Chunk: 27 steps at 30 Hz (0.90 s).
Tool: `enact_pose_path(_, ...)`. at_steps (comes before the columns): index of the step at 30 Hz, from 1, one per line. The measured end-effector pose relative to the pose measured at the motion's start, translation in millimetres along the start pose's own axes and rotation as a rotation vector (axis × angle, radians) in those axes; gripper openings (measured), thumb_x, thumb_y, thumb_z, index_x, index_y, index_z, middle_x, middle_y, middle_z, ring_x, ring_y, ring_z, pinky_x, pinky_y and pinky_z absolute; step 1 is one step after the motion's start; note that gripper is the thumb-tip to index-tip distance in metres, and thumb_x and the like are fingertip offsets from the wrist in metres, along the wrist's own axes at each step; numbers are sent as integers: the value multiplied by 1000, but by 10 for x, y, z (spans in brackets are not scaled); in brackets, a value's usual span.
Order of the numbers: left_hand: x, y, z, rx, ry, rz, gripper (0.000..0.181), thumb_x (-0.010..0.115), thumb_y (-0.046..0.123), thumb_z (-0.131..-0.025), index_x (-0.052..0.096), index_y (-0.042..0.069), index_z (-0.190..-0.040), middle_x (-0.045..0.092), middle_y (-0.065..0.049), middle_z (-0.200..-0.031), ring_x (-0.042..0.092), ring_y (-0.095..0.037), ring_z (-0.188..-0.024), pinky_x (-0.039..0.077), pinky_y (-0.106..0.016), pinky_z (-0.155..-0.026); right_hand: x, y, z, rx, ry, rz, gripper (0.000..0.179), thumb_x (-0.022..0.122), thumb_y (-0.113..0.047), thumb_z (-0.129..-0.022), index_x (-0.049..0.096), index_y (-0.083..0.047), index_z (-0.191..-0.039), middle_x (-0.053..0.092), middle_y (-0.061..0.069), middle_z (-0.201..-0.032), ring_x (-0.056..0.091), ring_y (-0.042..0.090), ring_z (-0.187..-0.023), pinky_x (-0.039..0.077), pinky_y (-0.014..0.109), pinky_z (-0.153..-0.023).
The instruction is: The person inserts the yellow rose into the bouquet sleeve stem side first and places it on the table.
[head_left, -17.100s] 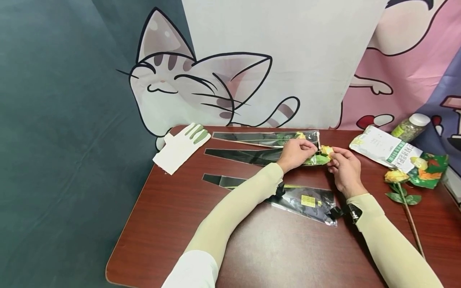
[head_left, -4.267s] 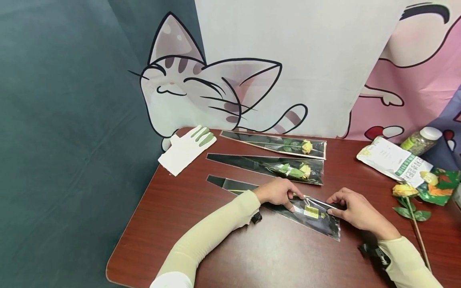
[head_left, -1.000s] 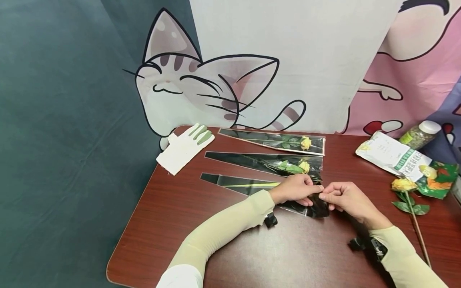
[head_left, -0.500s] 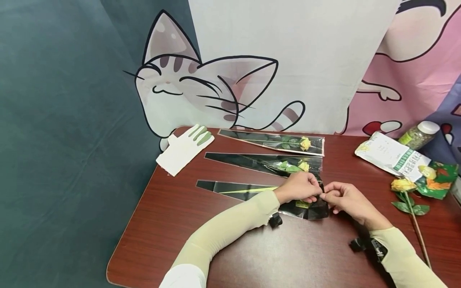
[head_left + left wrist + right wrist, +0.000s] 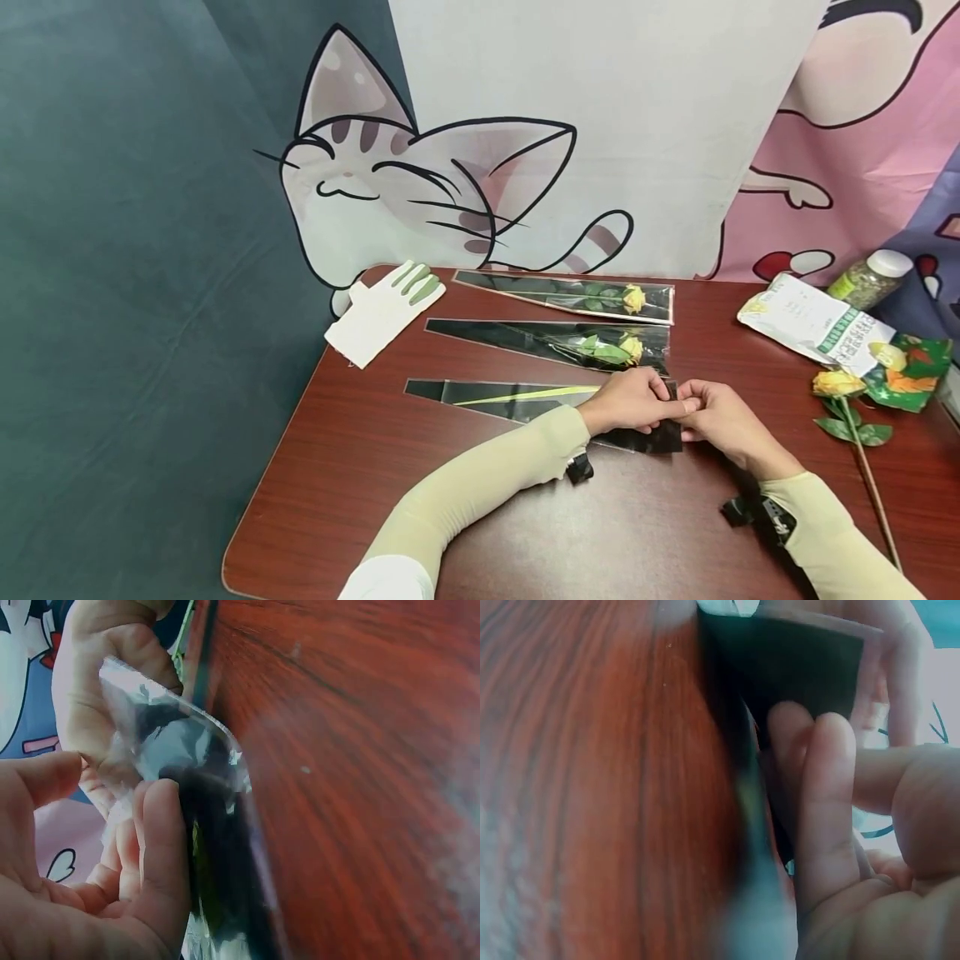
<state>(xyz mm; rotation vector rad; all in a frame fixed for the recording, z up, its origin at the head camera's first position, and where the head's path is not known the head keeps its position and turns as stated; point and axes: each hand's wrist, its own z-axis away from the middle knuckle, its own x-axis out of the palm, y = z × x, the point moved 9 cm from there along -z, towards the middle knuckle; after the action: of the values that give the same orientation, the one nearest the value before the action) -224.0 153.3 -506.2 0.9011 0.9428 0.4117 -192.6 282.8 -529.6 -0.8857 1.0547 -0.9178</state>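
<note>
The nearest flower sleeve (image 5: 517, 400), clear film with a dark back, lies across the table with its wide end raised and bunched between both hands. My left hand (image 5: 630, 402) pinches the film near its mouth from the left, thumb reaching toward the other hand. From the right, my right hand (image 5: 723, 421) pinches the same mouth edge, and the fingertips of both hands meet there. Up close in the left wrist view, the film (image 5: 225, 825) bulges beside the fingers. A dark flap of the sleeve (image 5: 802, 667) stands up behind the fingertips in the right wrist view.
Farther back lie two sleeves, the middle one (image 5: 510, 335) and the back one (image 5: 517, 285), each holding a yellow rose. A loose yellow rose (image 5: 838, 383) rests at right beside a white packet (image 5: 813, 321) and a jar (image 5: 870, 279). A white glove (image 5: 382, 312) lies at left.
Earlier my hands put a rose into the middle sleeve, then moved to the nearest one, which lay flat. Its wide end has since been lifted; just now the left hand has shifted slightly right.
</note>
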Motion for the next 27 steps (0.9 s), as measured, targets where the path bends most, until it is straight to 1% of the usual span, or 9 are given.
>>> enact_pose_path(2, -12, -25, 4, -2, 2, 15, 32, 82, 48, -90, 61, 25, -86, 70, 5, -61, 68, -8, -49, 57, -23, -51, 14, -9, -3, -2, -14, -24, 13, 67, 2, -99, 57, 8, -104, 67, -6, -80, 67, 4, -69, 64, 27, -63)
enact_pose_path(5, -14, -46, -11, 5, 2, 47, 20, 81, 35, -92, 67, 21, -88, 69, 6, -60, 69, -8, -51, 58, -22, -51, 22, 2, 2, 9, -20, -55, 18, 69, 0, -99, 55, 8, -107, 71, -7, -79, 67, 2, -69, 63, 25, -64)
enact_pose_path(7, -16, -60, -19, 2, 0, 89, 13, 81, 25, -91, 70, 18, -88, 70, 5, -60, 70, -8, -52, 59, -22, -53, 24, 3, 1, 11, -18, -59, 21, 71, -2, -99, 54, 7, -106, 70, -7, -77, 65, 2, -67, 63, 24, -63)
enact_pose_path(9, -23, -69, -25, 2, 7, 122, 10, 81, 21, -89, 72, 16, -87, 71, 3, -60, 70, -9, -53, 60, -22, -54, 23, 9, -4, 15, -14, -62, 22, 71, -4, -100, 54, 7, -107, 70, -7, -76, 65, 2, -67, 63, 23, -63)
enact_pose_path(13, -53, -100, -26, -5, 33, 160, 14, 82, 18, -89, 71, 17, -81, 72, 1, -61, 70, -9, -52, 61, -24, -53, 9, 19, -9, 31, -24, -52, 24, 71, -7, -100, 56, 9, -110, 71, -7, -78, 65, 3, -68, 64, 25, -64)
enact_pose_path(18, -102, -134, -45, 2, 56, 135, 19, 80, 20, -92, 69, 22, -76, 72, 4, -60, 71, -9, -52, 58, -22, -50, -48, -4, 4, 35, -59, -10, 27, 70, -7, -101, 57, 13, -113, 76, 3, -81, 73, 11, -67, 65, 32, -62)
enact_pose_path(20, -108, -152, -49, -2, 51, 157, 19, 79, 18, -92, 69, 21, -76, 72, 3, -60, 72, -11, -54, 60, -23, -52, -73, -8, 2, 35, -65, 17, 28, 70, -8, -101, 58, 14, -112, 76, 7, -79, 74, 14, -66, 64, 32, -60)
enact_pose_path(24, -96, -184, -37, -21, 27, 224, 16, 77, 12, -91, 68, 17, -78, 73, -2, -62, 73, -13, -55, 62, -26, -55, -112, 6, -20, 40, -55, 74, 27, 72, -10, -100, 63, 13, -109, 75, 6, -74, 71, 13, -62, 63, 32, -57)
enact_pose_path(27, -75, -200, -38, -31, 16, 245, 17, 77, 11, -91, 67, 16, -78, 74, -4, -63, 72, -11, -54, 62, -26, -54, -126, 8, -38, 36, -44, 101, 27, 74, -12, -100, 66, 12, -109, 74, 6, -71, 70, 14, -61, 62, 31, -56)
